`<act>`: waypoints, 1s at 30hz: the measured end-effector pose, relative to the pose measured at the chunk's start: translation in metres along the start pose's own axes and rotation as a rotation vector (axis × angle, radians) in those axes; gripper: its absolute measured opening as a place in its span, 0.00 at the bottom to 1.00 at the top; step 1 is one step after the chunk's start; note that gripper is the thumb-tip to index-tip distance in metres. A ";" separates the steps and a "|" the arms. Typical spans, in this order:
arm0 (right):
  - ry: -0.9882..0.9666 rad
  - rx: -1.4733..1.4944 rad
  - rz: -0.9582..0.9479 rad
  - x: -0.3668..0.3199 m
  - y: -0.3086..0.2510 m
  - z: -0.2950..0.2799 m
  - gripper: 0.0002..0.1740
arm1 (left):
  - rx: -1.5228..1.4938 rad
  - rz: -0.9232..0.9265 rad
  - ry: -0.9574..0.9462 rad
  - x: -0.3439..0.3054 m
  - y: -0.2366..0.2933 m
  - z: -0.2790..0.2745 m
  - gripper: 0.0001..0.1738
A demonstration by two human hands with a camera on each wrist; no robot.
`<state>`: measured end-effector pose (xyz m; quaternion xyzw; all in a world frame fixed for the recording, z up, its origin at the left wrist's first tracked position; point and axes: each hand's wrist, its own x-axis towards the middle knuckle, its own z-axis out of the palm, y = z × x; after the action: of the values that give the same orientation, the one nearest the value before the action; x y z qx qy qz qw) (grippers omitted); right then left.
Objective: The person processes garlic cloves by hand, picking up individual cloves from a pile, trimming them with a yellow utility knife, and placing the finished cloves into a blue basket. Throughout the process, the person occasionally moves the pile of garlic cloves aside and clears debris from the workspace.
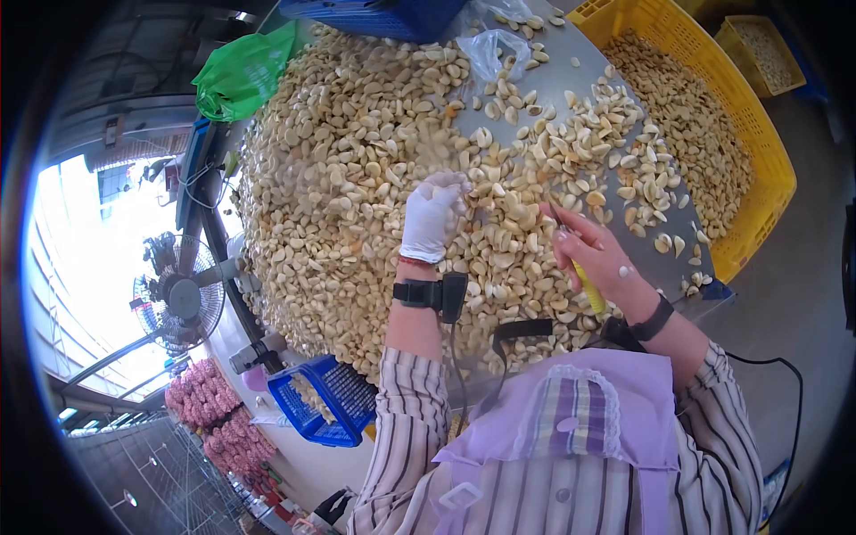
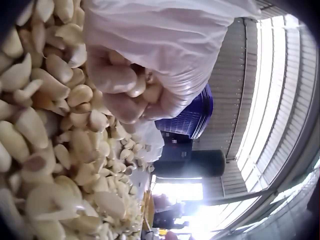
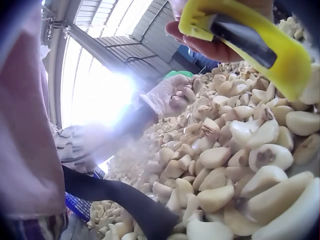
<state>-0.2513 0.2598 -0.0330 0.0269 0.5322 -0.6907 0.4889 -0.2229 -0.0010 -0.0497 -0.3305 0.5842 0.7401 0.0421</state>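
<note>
My left hand (image 1: 432,217) wears a thin white glove and is over the middle of a big heap of peeled garlic cloves (image 1: 348,169). In the left wrist view its fingers curl round several garlic cloves (image 2: 136,88). My bare right hand (image 1: 599,256) grips a small knife (image 1: 588,287) by its yellow handle, to the right of the left hand. The short blade points up and to the left over the heap. In the right wrist view the yellow handle (image 3: 295,70) fills the upper right, close above the cloves.
A yellow crate (image 1: 762,192) full of cloves stands at the right. Blue baskets (image 1: 343,428) are at the near left and far edge. A green plastic bag (image 1: 245,76) and clear bag (image 1: 493,53) lie at the heap's far side. A fan (image 1: 183,294) stands left.
</note>
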 end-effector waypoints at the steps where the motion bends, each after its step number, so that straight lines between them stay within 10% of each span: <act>1: 0.001 -0.001 -0.003 -0.001 0.000 0.001 0.26 | 0.000 0.003 -0.002 -0.002 -0.001 0.000 0.12; 5: 0.018 0.001 -0.056 -0.009 -0.001 0.001 0.25 | -0.158 0.165 0.115 -0.004 -0.004 0.003 0.15; 7: 0.038 0.021 -0.091 -0.011 -0.002 -0.002 0.25 | 0.567 0.453 0.134 -0.004 -0.008 0.013 0.18; 12: 0.109 0.110 -0.153 -0.020 -0.004 -0.013 0.23 | 1.382 0.497 -0.166 -0.031 -0.011 0.065 0.24; 25: 0.201 0.128 -0.263 -0.049 -0.004 -0.010 0.23 | 1.440 0.645 -0.200 -0.012 -0.027 0.093 0.21; 30: 0.173 0.018 -0.333 -0.065 0.006 -0.010 0.25 | 0.301 0.057 -0.428 -0.071 -0.008 0.085 0.19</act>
<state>-0.2179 0.3098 -0.0055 0.0021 0.5630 -0.7620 0.3200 -0.2020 0.1006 -0.0095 -0.1398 0.6746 0.6987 0.1926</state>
